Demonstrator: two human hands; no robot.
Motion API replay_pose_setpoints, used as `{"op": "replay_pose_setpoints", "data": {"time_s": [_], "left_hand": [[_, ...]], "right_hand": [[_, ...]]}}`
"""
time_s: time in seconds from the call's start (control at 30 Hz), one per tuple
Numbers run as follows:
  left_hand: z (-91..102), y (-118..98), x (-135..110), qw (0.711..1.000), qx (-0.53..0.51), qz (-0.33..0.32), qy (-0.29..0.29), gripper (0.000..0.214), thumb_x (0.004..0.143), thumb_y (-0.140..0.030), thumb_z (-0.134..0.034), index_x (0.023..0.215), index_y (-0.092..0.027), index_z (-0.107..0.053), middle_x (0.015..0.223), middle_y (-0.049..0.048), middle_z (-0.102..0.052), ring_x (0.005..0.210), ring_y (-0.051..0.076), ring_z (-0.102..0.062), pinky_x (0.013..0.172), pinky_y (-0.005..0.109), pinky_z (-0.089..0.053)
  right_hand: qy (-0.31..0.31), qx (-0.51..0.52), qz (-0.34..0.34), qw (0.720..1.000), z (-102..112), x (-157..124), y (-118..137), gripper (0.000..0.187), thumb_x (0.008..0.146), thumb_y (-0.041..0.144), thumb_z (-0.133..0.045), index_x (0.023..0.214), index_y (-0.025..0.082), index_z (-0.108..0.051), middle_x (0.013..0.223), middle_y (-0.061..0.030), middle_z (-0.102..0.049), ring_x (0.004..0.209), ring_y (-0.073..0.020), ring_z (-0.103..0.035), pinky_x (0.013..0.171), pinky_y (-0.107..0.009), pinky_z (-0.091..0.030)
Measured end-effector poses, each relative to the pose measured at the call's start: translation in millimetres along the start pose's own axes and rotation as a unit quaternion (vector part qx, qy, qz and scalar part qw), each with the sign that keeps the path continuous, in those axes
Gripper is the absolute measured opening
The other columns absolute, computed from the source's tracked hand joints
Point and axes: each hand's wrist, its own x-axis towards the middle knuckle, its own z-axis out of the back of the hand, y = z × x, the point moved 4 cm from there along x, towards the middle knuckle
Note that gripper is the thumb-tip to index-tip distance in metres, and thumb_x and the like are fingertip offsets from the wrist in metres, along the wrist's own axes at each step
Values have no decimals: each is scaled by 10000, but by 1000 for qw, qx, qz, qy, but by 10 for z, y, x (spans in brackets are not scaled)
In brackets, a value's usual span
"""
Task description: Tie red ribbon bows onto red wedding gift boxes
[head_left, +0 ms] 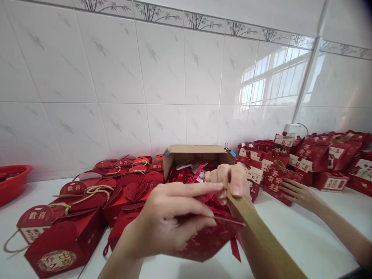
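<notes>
My left hand [162, 221] grips the top edge of a red printed gift box [206, 240], thumb and lower fingers pinching it and the index finger stretched toward my other hand. My right hand [232, 178] is closed in a pinch on a wide gold ribbon [261, 236], which runs down toward the lower right. The two hands meet above the box, and the spot where the ribbon meets it is partly hidden. Dark red ribbon ends [235, 250] hang below the box. Right behind my hands stands an open cardboard box [197, 148] holding red ribbons and tags.
Red gift boxes with twine handles [66, 240] crowd the left of the white table [325, 228]. More red gift boxes [312, 153] fill the right, where another person's hand [302, 195] touches one. A red basin [14, 182] is far left. A tiled wall [162, 69] closes the back.
</notes>
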Motion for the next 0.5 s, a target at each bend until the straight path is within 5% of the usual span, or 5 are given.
{"op": "replay_pose_setpoints", "data": {"time_s": [0.13, 0.23, 0.37, 0.5], "left_hand": [[159, 117, -7, 995, 29, 58, -69, 83, 717, -135, -740, 724, -217, -735, 854, 45, -747, 704, 145, -696, 634, 215, -582], [258, 214, -41, 978, 40, 142, -151, 47, 715, -173, -747, 696, -214, -733, 691, 14, -709, 633, 130, -662, 609, 219, -565], [276, 300, -110, 935, 64, 256, -239, 117, 704, -274, -767, 810, -228, -745, 705, 0, -705, 672, 140, -663, 636, 230, -564], [202, 291, -118, 925, 76, 266, -260, 295, 757, -313, -721, 1035, -214, -702, 723, -7, -654, 674, 117, -637, 584, 189, -529]], "right_hand": [[-10, 13, 41, 999, 25, 62, 240, 441, 636, 667, -685, 447, 284, -577, 435, 11, -429, 487, -157, -475, 532, -326, -429], [-40, -15, 118, 992, 66, 69, 447, 145, 695, 408, -769, 581, 342, -707, 485, 6, -491, 569, -155, -499, 583, -315, -436], [-77, -117, 155, 978, 39, 38, 539, 44, 737, 377, -747, 709, 411, -756, 788, -29, -612, 859, -197, -555, 839, -394, -463], [-47, -203, 161, 965, -107, 21, 538, 117, 784, 318, -707, 799, 424, -755, 1126, -12, -595, 1131, -249, -493, 997, -470, -395]]}}
